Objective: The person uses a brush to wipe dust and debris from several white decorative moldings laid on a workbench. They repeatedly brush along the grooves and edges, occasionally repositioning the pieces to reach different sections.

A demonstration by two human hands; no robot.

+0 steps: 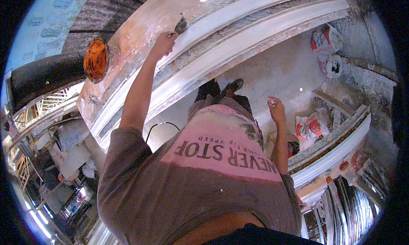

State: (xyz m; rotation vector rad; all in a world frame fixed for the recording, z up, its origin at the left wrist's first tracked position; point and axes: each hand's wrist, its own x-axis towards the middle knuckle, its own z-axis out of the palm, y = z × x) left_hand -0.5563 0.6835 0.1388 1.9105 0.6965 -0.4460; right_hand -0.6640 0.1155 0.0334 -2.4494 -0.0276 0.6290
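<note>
**Plaster-caked scraper held against a long moulded beam**

Plaster covers nearly everything in view. The left hand [163, 43], raised toward eleven o'clock, is closed around the handle of a small scraper [180, 26] whose dark blade lies flat against the moulded beam [238, 36]. That beam, white with ribbed profiles and an orange-stained flank, runs from nine o'clock up to one o'clock; the blade touches its upper face, just beside a grey, rough strip. An orange round disc [95, 59] sits at the beam's end, at ten o'clock.

The right hand [276, 110], out toward three o'clock, is loosely curled with white smears on the fingers; whether it holds anything cannot be told. Beyond it, a second moulded length [336, 149] lies at four o'clock. Red-and-white sacks [326, 42] rest on the dusty floor [281, 72] at two o'clock, with another sack [310, 129] near the right hand.
</note>
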